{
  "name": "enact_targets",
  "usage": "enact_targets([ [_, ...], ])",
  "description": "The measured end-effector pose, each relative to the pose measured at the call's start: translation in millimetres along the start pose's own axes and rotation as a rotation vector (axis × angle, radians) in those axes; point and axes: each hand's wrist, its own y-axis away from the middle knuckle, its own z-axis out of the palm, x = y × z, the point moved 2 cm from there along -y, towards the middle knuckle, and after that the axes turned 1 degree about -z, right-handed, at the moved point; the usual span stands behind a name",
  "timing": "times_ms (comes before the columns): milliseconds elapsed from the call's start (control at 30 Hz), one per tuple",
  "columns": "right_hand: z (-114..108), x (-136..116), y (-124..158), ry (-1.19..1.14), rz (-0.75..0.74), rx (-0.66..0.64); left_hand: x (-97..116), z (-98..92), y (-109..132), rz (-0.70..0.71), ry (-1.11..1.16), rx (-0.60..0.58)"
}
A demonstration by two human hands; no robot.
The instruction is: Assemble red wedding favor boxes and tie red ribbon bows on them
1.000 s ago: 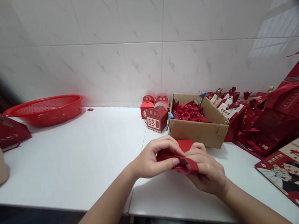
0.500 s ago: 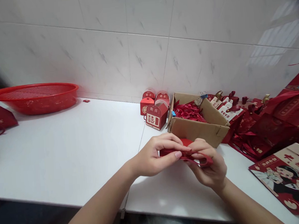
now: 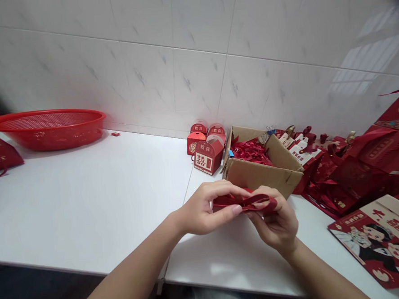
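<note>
Both hands meet over the table in front of the cardboard box (image 3: 265,175). Between them is a small red object (image 3: 223,203), mostly covered by my fingers, so its full shape is hidden. A red ribbon (image 3: 273,203) forms a loop at its right end. My left hand (image 3: 211,207) pinches the object and the ribbon's near end between thumb and fingers. From the right, my right hand (image 3: 278,221) grips the ribbon, its fingers curled behind the loop and its thumb below.
Red ribbons (image 3: 250,153) fill the box. Small red gift boxes (image 3: 208,158) stand to its left. Several red gift bags (image 3: 349,172) crowd the right side, with a printed bag (image 3: 377,242) lying nearer. A red plastic basket (image 3: 53,136) sits far left against the tiled wall.
The ribbon loop has opened wider and shows more clearly above my right fingers. My right hand has shifted slightly left; less of the red object shows behind the fingers.
</note>
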Motion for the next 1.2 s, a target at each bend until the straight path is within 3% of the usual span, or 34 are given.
enact_targets([
  [200,-1,1,2,0.032,0.020,0.032,-7,2.1,1,-0.074,0.030,0.057],
  [367,-2,8,-3,0.048,0.140,0.026,-15,4.7,0,-0.036,0.006,0.137],
  [700,-4,3,-18,-0.067,0.231,-0.195,-16,5.6,1,0.068,-0.133,0.270],
  [1200,-5,-4,-15,0.079,0.046,-0.026,-11,9.6,2,0.122,-0.150,0.306],
])
